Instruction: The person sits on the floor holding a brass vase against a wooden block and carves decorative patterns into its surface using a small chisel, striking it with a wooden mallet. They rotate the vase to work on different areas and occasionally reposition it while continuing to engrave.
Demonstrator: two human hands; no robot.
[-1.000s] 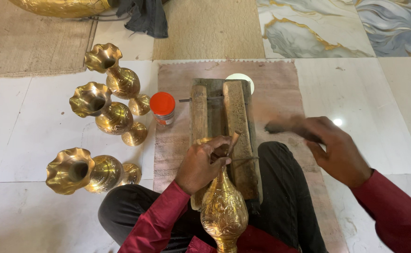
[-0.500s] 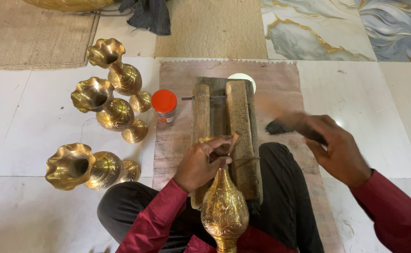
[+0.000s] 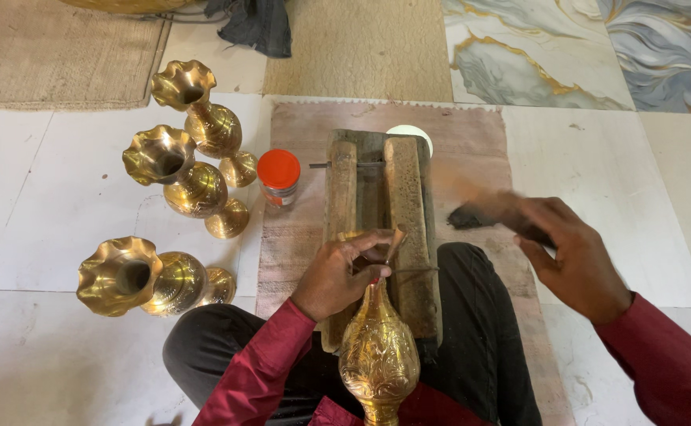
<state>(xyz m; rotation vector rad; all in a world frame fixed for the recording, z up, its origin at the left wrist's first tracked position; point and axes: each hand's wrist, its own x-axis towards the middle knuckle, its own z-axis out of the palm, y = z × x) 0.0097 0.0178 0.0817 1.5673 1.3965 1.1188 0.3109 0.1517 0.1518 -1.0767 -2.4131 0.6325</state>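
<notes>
The person sat on the floor with a brass vase [image 3: 379, 355] laid across the lap, its neck pointing far toward a wooden block [image 3: 381, 229] on a pinkish mat [image 3: 471, 150]. The left hand [image 3: 337, 276] had its fingers curled shut around the vase's neck and rim, pinning it against the near end of the block. The right hand [image 3: 578, 256] hung to the right of the block, fingers closed round a dark tool [image 3: 479, 214], blurred; whether it was a hammer or a punch could not be told. Tool and vase were apart.

The step in hand looked like working the rim or neck of the vase on the block, caught between strokes. The next move would call for the tool to come left onto the neck, just beside the left fingertips, with the vase held from rolling.

On the tiles to the left lay three finished-looking vases [image 3: 195, 118] [image 3: 180, 177] [image 3: 136, 276], on their sides. A small jar [image 3: 278, 177] with an orange lid stood at the mat's left edge.
</notes>
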